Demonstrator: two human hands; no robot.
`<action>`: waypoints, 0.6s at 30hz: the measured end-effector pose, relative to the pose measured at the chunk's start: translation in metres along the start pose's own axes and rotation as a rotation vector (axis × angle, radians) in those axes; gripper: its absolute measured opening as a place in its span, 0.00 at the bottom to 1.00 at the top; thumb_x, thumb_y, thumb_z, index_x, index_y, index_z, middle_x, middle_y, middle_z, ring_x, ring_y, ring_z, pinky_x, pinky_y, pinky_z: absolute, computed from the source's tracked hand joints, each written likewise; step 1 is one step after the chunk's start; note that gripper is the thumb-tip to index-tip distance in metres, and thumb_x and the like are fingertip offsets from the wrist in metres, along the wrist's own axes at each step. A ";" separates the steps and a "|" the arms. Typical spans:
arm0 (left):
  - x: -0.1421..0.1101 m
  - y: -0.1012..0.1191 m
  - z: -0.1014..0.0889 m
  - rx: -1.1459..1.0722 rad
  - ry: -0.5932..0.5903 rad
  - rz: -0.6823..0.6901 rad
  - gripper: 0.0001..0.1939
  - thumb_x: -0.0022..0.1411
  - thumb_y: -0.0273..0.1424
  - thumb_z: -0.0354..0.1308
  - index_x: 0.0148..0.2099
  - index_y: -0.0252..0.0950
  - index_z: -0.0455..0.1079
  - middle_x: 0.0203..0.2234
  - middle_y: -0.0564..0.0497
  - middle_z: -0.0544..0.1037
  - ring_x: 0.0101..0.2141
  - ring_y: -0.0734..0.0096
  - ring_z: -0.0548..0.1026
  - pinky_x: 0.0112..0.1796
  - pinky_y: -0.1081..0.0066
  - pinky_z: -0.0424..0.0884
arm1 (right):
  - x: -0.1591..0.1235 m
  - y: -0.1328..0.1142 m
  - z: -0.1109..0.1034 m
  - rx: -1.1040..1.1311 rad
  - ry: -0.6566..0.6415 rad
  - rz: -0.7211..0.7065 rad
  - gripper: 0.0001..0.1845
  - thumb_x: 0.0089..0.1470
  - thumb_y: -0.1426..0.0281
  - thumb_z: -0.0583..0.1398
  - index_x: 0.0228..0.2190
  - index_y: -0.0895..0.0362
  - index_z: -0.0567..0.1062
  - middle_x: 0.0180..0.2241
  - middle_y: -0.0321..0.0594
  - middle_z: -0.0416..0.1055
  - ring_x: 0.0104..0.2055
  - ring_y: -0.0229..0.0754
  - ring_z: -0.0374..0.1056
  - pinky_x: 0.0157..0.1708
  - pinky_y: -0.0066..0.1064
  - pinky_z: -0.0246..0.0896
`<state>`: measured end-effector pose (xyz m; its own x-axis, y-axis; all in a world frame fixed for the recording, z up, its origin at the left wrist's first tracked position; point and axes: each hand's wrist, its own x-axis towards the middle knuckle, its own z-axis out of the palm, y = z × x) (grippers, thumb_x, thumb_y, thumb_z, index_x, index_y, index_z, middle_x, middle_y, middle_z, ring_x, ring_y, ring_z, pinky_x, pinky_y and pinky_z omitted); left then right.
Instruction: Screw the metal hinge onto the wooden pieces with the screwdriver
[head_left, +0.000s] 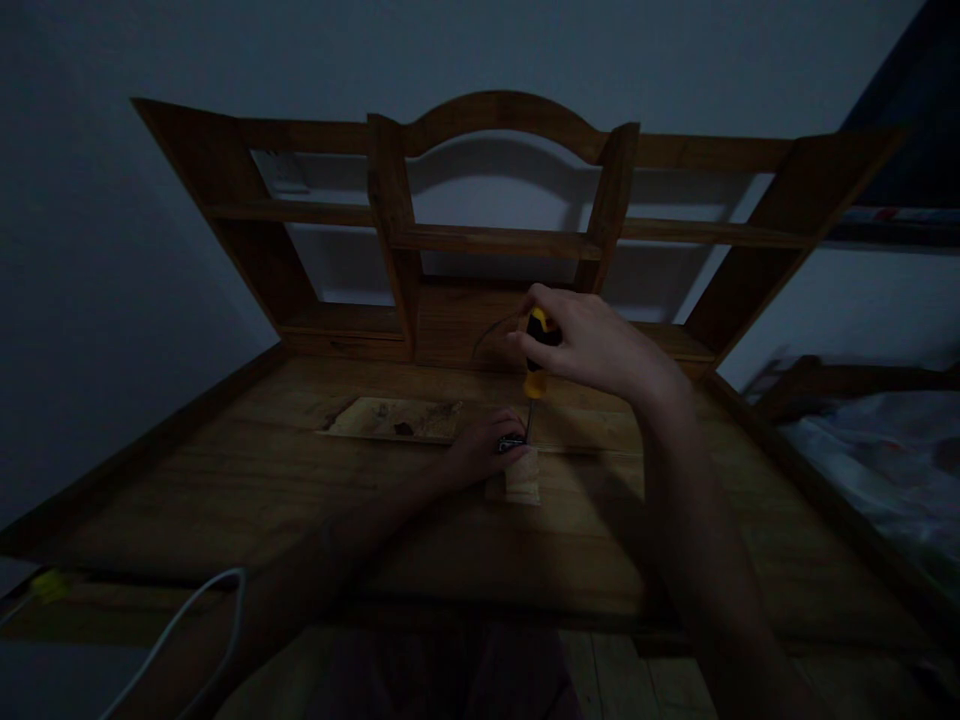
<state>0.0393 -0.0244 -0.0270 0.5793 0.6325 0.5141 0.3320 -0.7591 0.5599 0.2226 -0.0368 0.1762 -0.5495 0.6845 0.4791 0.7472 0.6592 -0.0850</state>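
A screwdriver [535, 384] with a yellow and black handle stands nearly upright in my right hand [592, 338], whose fingers wrap round the handle. Its thin shaft points down to a small dark piece [511, 442] with a metallic look, too dim to name. My left hand [484, 447] rests low on the desk and pinches that piece between its fingers. Just below the left fingertips lies a small pale wooden block [523, 476]. The shaft's tip meets the dark piece's right edge; the exact contact is hidden.
The wooden desk [262, 480] carries a shelf unit [495, 240] along its back. A pale, rough wood strip [394, 418] lies left of my hands. A white cable [238, 600] loops at the front left, near a yellow object [49, 585]. Clear plastic sheeting [885, 460] is at right.
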 end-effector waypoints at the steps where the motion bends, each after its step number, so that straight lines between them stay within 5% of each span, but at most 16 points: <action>1: 0.000 0.000 0.000 0.001 -0.001 0.000 0.08 0.67 0.35 0.58 0.41 0.36 0.72 0.38 0.48 0.72 0.41 0.66 0.72 0.44 0.66 0.69 | 0.000 -0.001 0.000 0.017 0.003 -0.020 0.16 0.60 0.61 0.57 0.46 0.56 0.69 0.43 0.46 0.73 0.44 0.50 0.69 0.44 0.38 0.60; 5: 0.000 0.001 0.001 -0.007 0.005 0.002 0.08 0.67 0.36 0.58 0.41 0.36 0.72 0.39 0.47 0.72 0.41 0.66 0.72 0.44 0.66 0.70 | 0.000 -0.003 0.000 0.080 -0.007 -0.105 0.12 0.59 0.69 0.56 0.45 0.56 0.70 0.45 0.43 0.73 0.46 0.47 0.69 0.47 0.36 0.59; 12: -0.001 -0.001 0.001 -0.012 0.006 -0.007 0.08 0.67 0.35 0.57 0.42 0.36 0.72 0.40 0.47 0.73 0.42 0.66 0.72 0.44 0.65 0.70 | -0.003 -0.001 0.002 0.050 -0.003 -0.051 0.17 0.64 0.57 0.55 0.46 0.56 0.69 0.42 0.46 0.74 0.45 0.50 0.70 0.44 0.37 0.60; 18: 0.000 -0.001 0.001 -0.001 0.001 -0.001 0.07 0.67 0.34 0.58 0.41 0.36 0.71 0.39 0.48 0.73 0.42 0.66 0.72 0.45 0.66 0.70 | -0.002 0.001 -0.001 0.150 -0.031 -0.142 0.21 0.57 0.71 0.57 0.53 0.56 0.67 0.52 0.43 0.71 0.54 0.48 0.67 0.53 0.37 0.57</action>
<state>0.0392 -0.0237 -0.0285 0.5786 0.6331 0.5143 0.3314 -0.7586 0.5610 0.2249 -0.0378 0.1758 -0.6582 0.5895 0.4683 0.5989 0.7869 -0.1488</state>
